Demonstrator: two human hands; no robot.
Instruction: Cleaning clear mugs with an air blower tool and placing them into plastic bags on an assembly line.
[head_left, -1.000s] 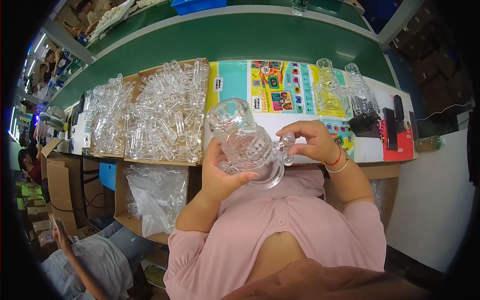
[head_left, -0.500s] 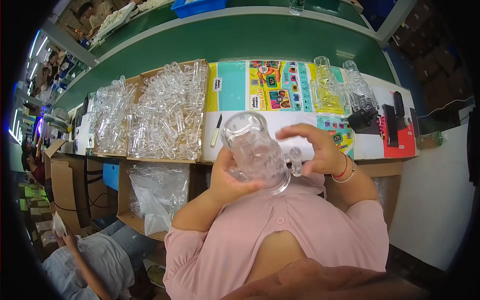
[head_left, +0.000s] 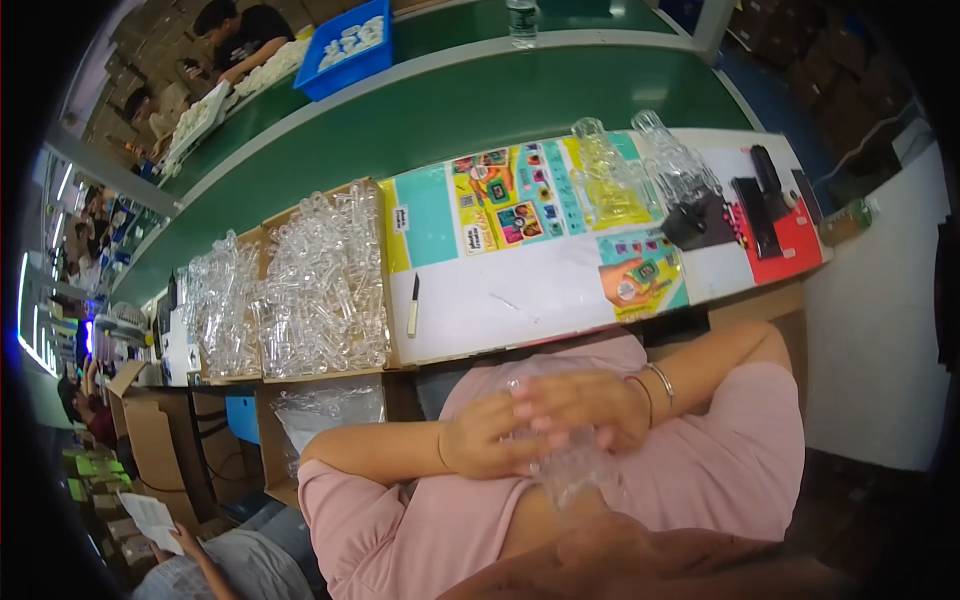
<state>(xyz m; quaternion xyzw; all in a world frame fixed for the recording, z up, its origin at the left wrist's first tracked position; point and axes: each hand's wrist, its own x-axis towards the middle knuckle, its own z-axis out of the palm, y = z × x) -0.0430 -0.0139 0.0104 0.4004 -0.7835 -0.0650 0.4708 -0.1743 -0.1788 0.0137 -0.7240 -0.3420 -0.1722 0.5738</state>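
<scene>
Close to my chest, both hands are closed around a clear plastic cup-like vessel (head_left: 578, 472), which is tilted and smeared by motion. My left hand (head_left: 488, 435) grips it from the left side. Over its upper end lies my right hand (head_left: 590, 402), with the fingers bent and overlapping those of the left. Much of the vessel is hidden by the hands; its lower part shows below them. On the table in front lies a small knife (head_left: 413, 308) with a white handle and dark blade.
An open carton (head_left: 385, 290) full of clear plastic parts stands on the left. Two larger clear pieces (head_left: 606, 180) stand at the back right, near a black device (head_left: 685, 226). A blue tray (head_left: 310, 85) and a water bottle (head_left: 522, 22) sit farther back.
The vessel has come down and toward my chest. My right hand, apart from its upper body before, has closed over it beside my left. The view has tilted.
</scene>
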